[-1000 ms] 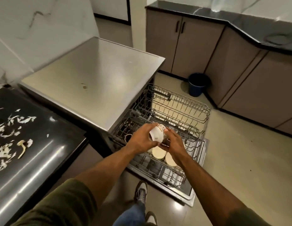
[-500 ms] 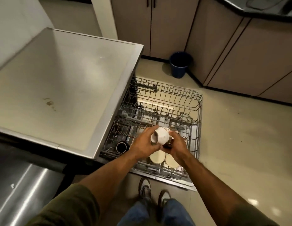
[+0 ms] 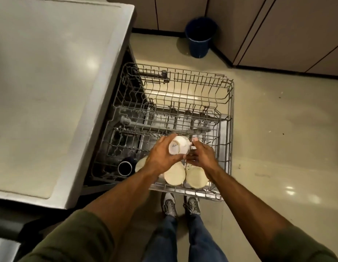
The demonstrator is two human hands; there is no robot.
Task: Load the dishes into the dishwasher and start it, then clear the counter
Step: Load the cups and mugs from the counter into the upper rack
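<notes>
Head view, left hand: I see the left hand [image 3: 160, 157] over the near part of the pulled-out rack, its fingers [image 3: 167, 138] curled round a white cup [image 3: 178, 147].
Head view, cup: tipped on its side, base toward me, with dark lettering on the base that I cannot read in full. It is held above the rack, over the bowls.
Head view, right hand: the right hand [image 3: 201, 155] is just beside the cup on its far-right side, fingers bent. A fingertip lies at the cup's handle end, but I cannot tell whether it pinches the handle or only touches it; the left hand and cup hide that contact.
Head view, dishwasher rack [image 3: 228, 129]: grey wire, drawn out over the floor, its near corner cut by my arms.
Head view, bowls: two cream bowls [image 3: 174, 175] stand on edge side by side in the near row; a third pale piece shows only as a sliver behind the left wrist.
Head view, dark mug [image 3: 125, 167]: lies at the rack's near-left corner, mouth toward me, partly in shadow.
Head view, surface [image 3: 51, 82]: the steel top of the dishwasher fills the left; its left side runs out of frame.
Head view, bucket [image 3: 199, 36]: blue, on the floor by the cabinets.
Head view, lower rack: blurred behind the upper wires, contents unclear.
</notes>
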